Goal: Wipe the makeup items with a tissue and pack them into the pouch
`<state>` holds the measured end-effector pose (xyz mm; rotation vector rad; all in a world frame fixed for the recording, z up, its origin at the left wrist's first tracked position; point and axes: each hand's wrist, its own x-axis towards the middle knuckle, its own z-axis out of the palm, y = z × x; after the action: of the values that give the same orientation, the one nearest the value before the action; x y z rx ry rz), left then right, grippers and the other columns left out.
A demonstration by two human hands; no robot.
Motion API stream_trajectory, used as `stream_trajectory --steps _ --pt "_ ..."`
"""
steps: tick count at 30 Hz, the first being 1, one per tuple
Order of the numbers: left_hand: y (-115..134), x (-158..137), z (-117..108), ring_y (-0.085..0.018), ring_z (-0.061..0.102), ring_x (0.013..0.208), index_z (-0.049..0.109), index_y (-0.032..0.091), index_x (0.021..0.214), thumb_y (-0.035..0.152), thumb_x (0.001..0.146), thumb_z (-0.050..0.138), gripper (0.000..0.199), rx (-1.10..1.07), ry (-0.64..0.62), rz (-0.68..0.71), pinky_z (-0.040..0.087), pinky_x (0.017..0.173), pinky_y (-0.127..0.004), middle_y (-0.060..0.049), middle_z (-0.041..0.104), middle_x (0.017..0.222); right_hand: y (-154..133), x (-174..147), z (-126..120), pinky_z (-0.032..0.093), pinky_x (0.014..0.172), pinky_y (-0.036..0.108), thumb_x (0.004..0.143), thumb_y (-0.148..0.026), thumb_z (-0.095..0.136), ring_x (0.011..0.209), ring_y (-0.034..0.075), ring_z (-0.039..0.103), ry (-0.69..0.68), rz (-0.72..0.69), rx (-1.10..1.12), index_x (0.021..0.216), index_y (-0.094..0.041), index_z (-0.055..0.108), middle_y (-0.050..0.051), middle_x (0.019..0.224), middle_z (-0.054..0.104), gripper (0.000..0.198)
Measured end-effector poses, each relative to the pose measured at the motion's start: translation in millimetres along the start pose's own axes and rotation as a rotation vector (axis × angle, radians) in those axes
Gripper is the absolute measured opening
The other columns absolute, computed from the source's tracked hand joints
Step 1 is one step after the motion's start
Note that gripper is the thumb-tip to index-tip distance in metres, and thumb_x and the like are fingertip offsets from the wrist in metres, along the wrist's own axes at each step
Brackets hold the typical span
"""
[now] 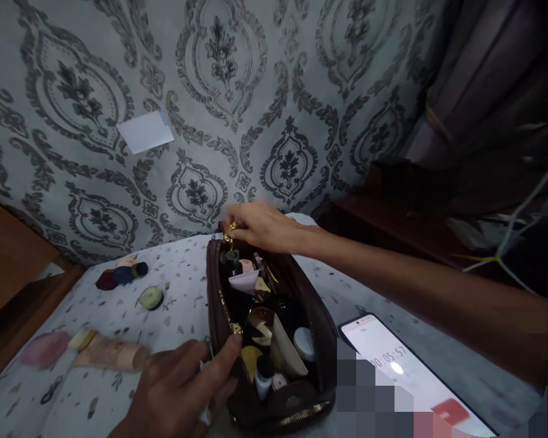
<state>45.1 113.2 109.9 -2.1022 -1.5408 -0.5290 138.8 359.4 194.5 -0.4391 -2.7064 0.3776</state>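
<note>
An open dark brown makeup bag with a gold zip lies lengthwise before me, filled with small bottles, jars and tubes. My left hand grips its near left side. The index fingertip touches a gold zip pull, while the other fingers are partly hidden. Over the bag's far end, my right hand pinches a small gold-coloured metal piece, its fingertips slightly blurred. Inside the bag are a white-lidded jar, a small black-capped bottle and a pale flat piece standing on edge.
On the patterned sheet at left lie a beige tube, a pink item, a round yellow-green container and small dark bottles. A phone showing a timer lies right of the bag. Behind is a patterned wall.
</note>
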Motion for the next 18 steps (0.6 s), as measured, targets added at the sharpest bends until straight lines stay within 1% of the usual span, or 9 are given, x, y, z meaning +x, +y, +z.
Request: stream_trajectory --steps 3,5,9,11,13,15,18 --pt "0.1 -0.3 0.5 -0.008 0.055 0.051 0.055 0.014 0.129 0.013 0.094 0.048 0.035 -0.008 0.01 0.01 0.042 0.045 -0.018 0.003 0.056 0.066 -0.1 4.4 -7.4 0.032 0.062 0.023 0.083 -0.018 0.064 0.075 0.014 0.057 -0.016 -0.025 -0.014 0.094 -0.018 0.066 0.002 0.083 0.068 0.011" --pt "-0.9 -0.7 0.6 -0.008 0.056 0.051 0.055 0.013 0.129 0.011 0.094 0.048 0.036 -0.007 0.01 0.027 0.042 0.045 -0.018 0.003 0.056 0.066 2.4 3.7 -10.3 0.031 0.061 0.023 0.083 -0.019 0.064 0.074 0.014 0.057 -0.001 -0.009 -0.036 0.095 -0.018 0.066 0.002 0.084 0.068 0.013" --pt "-4.7 -3.5 2.9 -0.008 0.057 0.049 0.054 0.014 0.132 0.013 0.095 0.048 0.038 0.0 -0.011 0.035 0.042 0.043 -0.016 0.003 0.057 0.065 11.3 1.0 -3.0 0.032 0.061 0.024 0.083 -0.021 0.061 0.079 0.017 0.06 0.011 0.036 -0.122 0.098 -0.018 0.067 0.006 0.091 0.07 0.017" --pt "-6.9 -5.9 4.7 -0.007 0.056 0.047 0.053 0.015 0.134 0.014 0.096 0.047 0.039 -0.006 -0.024 0.042 0.041 0.042 -0.015 0.004 0.056 0.063 14.4 1.8 4.2 0.032 0.061 0.026 0.082 -0.021 0.06 0.084 0.02 0.063 -0.04 0.061 -0.164 0.099 -0.019 0.068 0.008 0.094 0.071 0.019" --pt "-8.8 -8.0 6.2 -0.006 0.056 0.046 0.05 0.016 0.138 0.015 0.097 0.046 0.042 -0.02 -0.04 0.05 0.042 0.041 -0.014 0.004 0.057 0.062 14.5 4.3 10.5 0.034 0.061 0.026 0.081 -0.019 0.06 0.088 0.022 0.065 -0.12 0.068 -0.177 0.099 -0.02 0.068 0.008 0.096 0.072 0.021" --pt "-9.4 -8.7 6.6 -0.007 0.057 0.047 0.046 0.017 0.142 0.015 0.097 0.046 0.045 -0.032 -0.059 0.054 0.044 0.043 -0.014 0.004 0.059 0.064 11.7 7.8 14.9 0.036 0.063 0.027 0.081 -0.016 0.059 0.091 0.023 0.066 -0.185 0.057 -0.186 0.101 -0.02 0.069 0.008 0.099 0.072 0.022" --pt "-7.3 -7.3 6.0 -0.007 0.058 0.049 0.043 0.019 0.145 0.015 0.097 0.045 0.048 -0.035 -0.066 0.044 0.046 0.045 -0.014 0.003 0.059 0.065 5.3 13.1 19.0 0.041 0.067 0.027 0.081 -0.011 0.059 0.097 0.024 0.066 -0.234 0.03 -0.22 0.106 -0.018 0.068 0.01 0.105 0.072 0.027"
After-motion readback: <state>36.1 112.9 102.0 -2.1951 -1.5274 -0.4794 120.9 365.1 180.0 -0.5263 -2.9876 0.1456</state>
